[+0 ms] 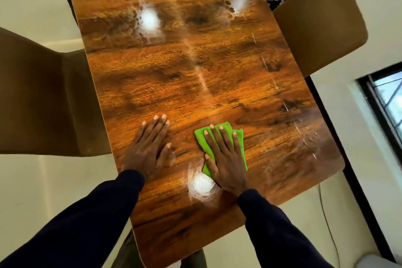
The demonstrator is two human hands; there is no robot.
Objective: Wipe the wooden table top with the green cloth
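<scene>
Hands first: both of yours lie flat on the wooden table top (195,61), near its close end. Your right hand (226,163) presses the green cloth (200,138) against the wood with fingers straight and slightly spread. Nothing is curled round the fabric; palm and fingers simply bear down on it. The cloth is folded, and its edges show beyond your fingertips, beside your little finger and under your thumb. It sits right of the table's middle line, well in from the right edge.

Your left hand (148,148) rests bare on the wood near the cloth but apart from it, fingers extended and close together, thumb out toward the right hand. Both forearms are covered to the wrist by dark navy sleeves (87,213).

On the surface a bright white patch (201,183) lies against the near corner of the cloth, by the heel of your right hand. A second patch (150,19) shows farther up the table on the left, and pale streaks run along the table's length — whether these are glare or residue, this view does not settle.

At the left side of the table stands a brown chair (43,98), and a second chair (315,24) stands at the right, farther up. At the right edge of view is a dark-framed window (387,102).
</scene>
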